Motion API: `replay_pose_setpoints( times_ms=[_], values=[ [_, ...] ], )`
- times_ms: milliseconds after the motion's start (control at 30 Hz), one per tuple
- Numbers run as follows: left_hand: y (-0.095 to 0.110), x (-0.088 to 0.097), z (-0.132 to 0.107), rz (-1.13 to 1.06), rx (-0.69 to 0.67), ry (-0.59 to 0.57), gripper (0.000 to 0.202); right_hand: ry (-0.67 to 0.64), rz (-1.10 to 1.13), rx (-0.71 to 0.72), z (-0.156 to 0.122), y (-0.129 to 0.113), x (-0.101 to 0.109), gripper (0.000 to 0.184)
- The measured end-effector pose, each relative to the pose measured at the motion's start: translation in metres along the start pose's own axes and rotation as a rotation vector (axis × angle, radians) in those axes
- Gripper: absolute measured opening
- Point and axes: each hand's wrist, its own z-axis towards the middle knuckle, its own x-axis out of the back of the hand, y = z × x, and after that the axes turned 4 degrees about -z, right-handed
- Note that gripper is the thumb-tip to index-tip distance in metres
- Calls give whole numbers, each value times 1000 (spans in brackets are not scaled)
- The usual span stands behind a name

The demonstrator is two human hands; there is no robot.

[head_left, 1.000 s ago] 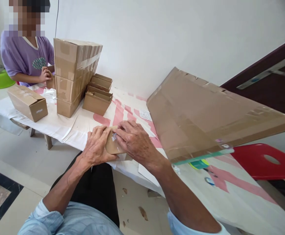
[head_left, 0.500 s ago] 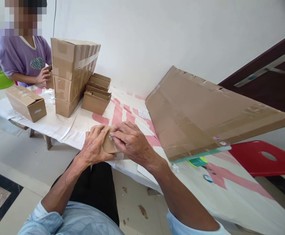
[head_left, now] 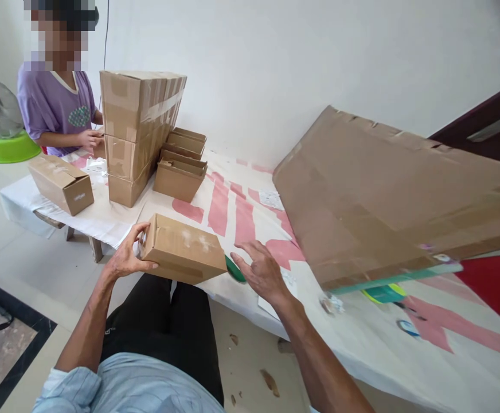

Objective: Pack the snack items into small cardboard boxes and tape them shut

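Note:
A small closed cardboard box (head_left: 185, 246) lies lengthwise at the table's near edge, with whitish marks on its top. My left hand (head_left: 127, 252) grips its left end, thumb along the lower front side and fingers over the upper corner. Off the box's right end, my right hand (head_left: 261, 269) hovers with fingers apart and nothing in them. Between that hand and the box, part of a green round thing (head_left: 235, 269) shows; the box hides the rest of it.
Stacked taped boxes (head_left: 123, 126) and open cartons (head_left: 180, 178) stand at the back left, near another closed box (head_left: 63, 183). A large cardboard sheet (head_left: 396, 201) leans at right. A person in purple (head_left: 56, 109) is across the table; a red chair (head_left: 495, 287) is at far right.
The box has turned from end-up, under both hands, to lying lengthwise. My right hand has come off it and opened to the right. The view has shifted somewhat.

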Motion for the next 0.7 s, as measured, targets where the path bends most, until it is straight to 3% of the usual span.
replay_pose_setpoints(
  times_ms=[167,333,400,500,600,700],
  values=[
    [-12,2,-14,-69,23,29,100,-333,-271,-198,-23,42,-39,36],
    [-16,4,-22,-104,33,59,89,-453,-317,-275,-30,41,-57,27],
    [-14,5,-22,-103,31,56,85,-417,-292,-285,-30,38,-59,25],
    [-11,6,-22,-113,28,47,83,-231,-183,-346,-22,33,-52,33],
    [-9,6,-21,-121,30,48,83,-25,47,-412,-4,19,-34,43],
    [-7,7,-20,-108,40,46,82,14,325,-364,19,-11,-7,47]
  ],
)
